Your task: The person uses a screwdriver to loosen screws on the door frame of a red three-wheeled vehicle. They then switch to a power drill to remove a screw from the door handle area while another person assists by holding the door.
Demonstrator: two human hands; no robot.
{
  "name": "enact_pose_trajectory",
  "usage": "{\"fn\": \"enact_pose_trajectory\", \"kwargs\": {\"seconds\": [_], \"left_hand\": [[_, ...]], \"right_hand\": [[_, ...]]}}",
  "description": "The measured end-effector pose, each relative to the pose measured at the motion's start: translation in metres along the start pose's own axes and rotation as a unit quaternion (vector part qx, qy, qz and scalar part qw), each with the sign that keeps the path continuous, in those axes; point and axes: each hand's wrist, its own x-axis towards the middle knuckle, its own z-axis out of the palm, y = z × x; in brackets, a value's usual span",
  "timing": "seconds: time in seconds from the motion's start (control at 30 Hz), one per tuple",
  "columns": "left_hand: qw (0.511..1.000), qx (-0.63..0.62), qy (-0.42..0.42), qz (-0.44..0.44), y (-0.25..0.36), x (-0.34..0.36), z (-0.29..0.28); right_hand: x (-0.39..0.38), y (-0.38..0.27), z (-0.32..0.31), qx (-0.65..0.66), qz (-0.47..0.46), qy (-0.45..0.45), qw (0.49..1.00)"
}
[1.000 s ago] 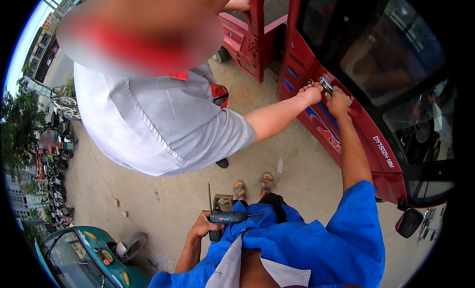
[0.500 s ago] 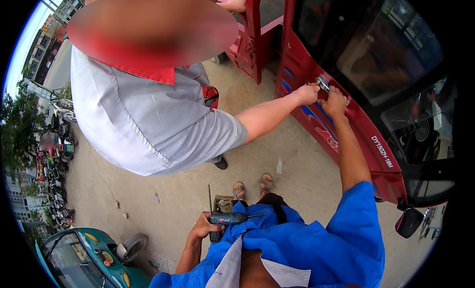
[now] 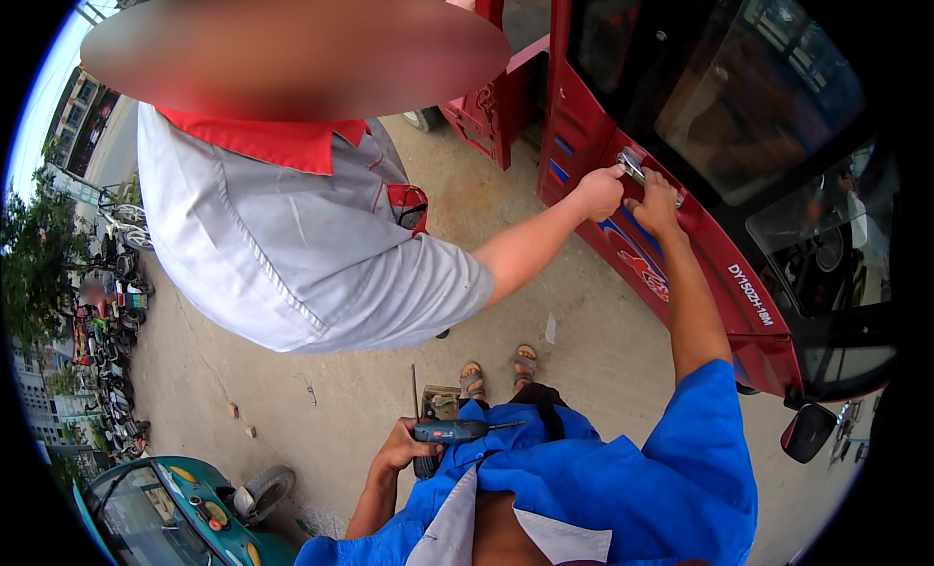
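My left hand (image 3: 399,445) is closed around a dark blue power drill (image 3: 449,431) held low before my blue shirt, its bit pointing right. Beside that hand a long thin metal shaft (image 3: 414,391) stands upright, and its lower end is hidden. At upper right my right hand (image 3: 656,208) has its fingers closed over the chrome door handle (image 3: 632,165) of a red vehicle door (image 3: 681,274). A co-worker's hand (image 3: 600,192) is pinched at the handle's left end, close to my fingers; what it may hold is hidden.
The co-worker in a grey shirt (image 3: 292,245) fills the upper left, one arm stretched to the door. Another red door (image 3: 486,118) hangs open behind. A side mirror (image 3: 808,432) juts out at lower right. A teal vehicle (image 3: 185,517) stands lower left; several parked motorcycles (image 3: 117,342) line the far left.
The co-worker's hand has shifted in against the handle's left end, and their shoulder has moved slightly lower in view. My two hands stay almost where they were.
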Motion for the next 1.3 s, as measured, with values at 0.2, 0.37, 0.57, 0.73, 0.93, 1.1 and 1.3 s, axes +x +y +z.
{"fn": "enact_pose_trajectory", "kwargs": {"seconds": [0.2, 0.37, 0.57, 0.73, 0.93, 1.1, 1.3], "left_hand": [[1.000, -0.019, 0.003, -0.015, 0.006, -0.002, 0.004], [1.000, -0.007, 0.016, 0.008, 0.004, -0.003, 0.004], [1.000, -0.021, 0.015, -0.014, 0.002, -0.002, 0.004], [1.000, -0.017, 0.013, -0.016, 0.003, -0.002, 0.004], [1.000, -0.004, 0.023, 0.005, -0.003, -0.001, 0.004], [1.000, -0.005, 0.028, 0.005, -0.004, -0.002, 0.004], [1.000, -0.008, 0.026, -0.001, -0.014, -0.001, 0.000]], "right_hand": [[-0.001, 0.002, 0.002, -0.006, -0.012, 0.029, 0.999], [-0.001, 0.000, 0.001, -0.023, -0.014, 0.032, 0.999], [-0.001, 0.000, 0.002, -0.007, -0.010, 0.037, 0.999], [-0.002, 0.000, 0.000, -0.011, -0.009, 0.030, 0.999], [-0.001, -0.003, -0.003, -0.009, 0.004, 0.005, 1.000], [0.000, 0.000, 0.001, -0.012, -0.001, 0.020, 1.000], [0.000, -0.001, 0.000, -0.010, -0.009, 0.026, 1.000]]}}
